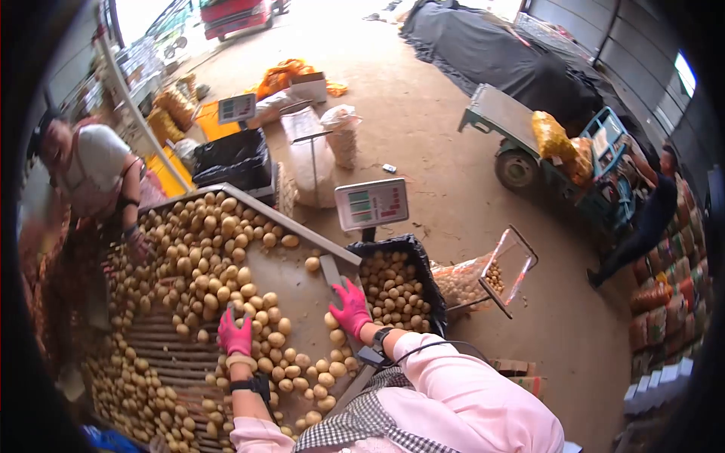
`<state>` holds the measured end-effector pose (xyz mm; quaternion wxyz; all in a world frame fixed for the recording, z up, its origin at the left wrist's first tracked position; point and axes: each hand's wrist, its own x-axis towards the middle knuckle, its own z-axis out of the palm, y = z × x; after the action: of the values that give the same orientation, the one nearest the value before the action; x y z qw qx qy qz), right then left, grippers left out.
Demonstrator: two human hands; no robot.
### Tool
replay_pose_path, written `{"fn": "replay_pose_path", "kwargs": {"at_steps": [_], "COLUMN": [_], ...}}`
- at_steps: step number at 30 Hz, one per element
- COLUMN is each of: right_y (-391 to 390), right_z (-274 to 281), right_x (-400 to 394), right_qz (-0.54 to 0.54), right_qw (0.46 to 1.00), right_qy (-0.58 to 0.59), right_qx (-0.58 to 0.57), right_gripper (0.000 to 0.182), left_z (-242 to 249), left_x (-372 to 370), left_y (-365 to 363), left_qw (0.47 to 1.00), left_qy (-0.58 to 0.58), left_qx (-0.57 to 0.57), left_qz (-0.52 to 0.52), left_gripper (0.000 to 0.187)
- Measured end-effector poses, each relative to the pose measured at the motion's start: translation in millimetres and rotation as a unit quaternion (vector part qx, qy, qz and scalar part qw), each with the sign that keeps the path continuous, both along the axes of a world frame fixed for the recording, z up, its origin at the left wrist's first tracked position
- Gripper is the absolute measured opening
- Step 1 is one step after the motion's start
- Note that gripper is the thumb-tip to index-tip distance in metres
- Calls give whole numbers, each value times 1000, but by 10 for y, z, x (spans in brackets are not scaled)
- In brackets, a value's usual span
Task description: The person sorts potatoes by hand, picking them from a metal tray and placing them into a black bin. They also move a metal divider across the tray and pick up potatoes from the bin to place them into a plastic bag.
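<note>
From the head camera, the left hand (235, 335) in a pink glove lies spread, palm down, on the potatoes (204, 257) heaped over the sorting table (298, 291); whether its fingers close on one cannot be told. The right hand (350, 308), also gloved, rests flat with fingers apart at the table's edge, a single potato (331, 320) just beside its wrist.

Right of that hand stands a black-lined crate (396, 291) full of potatoes, with a scale display (371, 203) above it and a mesh bag (472, 281) held open on a frame beyond. Across the pile from the left hand, another person (94, 177) reaches into the potatoes. Further off sit a cart (529, 143) and a second scale (237, 108).

The left edge is dark and blurred.
</note>
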<state>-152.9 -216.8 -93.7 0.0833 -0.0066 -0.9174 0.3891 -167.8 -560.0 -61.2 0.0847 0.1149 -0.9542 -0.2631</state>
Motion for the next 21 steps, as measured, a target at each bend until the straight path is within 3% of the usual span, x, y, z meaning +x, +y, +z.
{"fn": "replay_pose_path", "kwargs": {"at_steps": [1,4,9,15,18,21], "right_y": [-3,-2,5,-9,18,-15], "right_z": [4,-50,-62,-32,-42,69], "right_x": [-8,-45,-27,-4,-34,1], "right_qz": [0,3,8,6,29,37], "right_qw": [1000,1000,1000,1000,999,999], "right_qy": [-2,8,5,6,23,21], "right_qx": [2,6,-12,-19,-18,-29], "right_gripper": [62,64,65,68,61,57], "left_z": [73,393,461,422,441,235], "left_x": [42,252,804,1545,1819,2069], "left_y": [124,696,1070,608,463,235], "left_qw": [998,991,986,977,983,973], "left_qy": [26,-99,-86,-47,-88,-73], "left_qx": [15,-82,-137,-206,-137,-188], "left_qz": [-51,-24,-44,-10,84,113], "left_gripper": [61,69,73,63,61,60]}}
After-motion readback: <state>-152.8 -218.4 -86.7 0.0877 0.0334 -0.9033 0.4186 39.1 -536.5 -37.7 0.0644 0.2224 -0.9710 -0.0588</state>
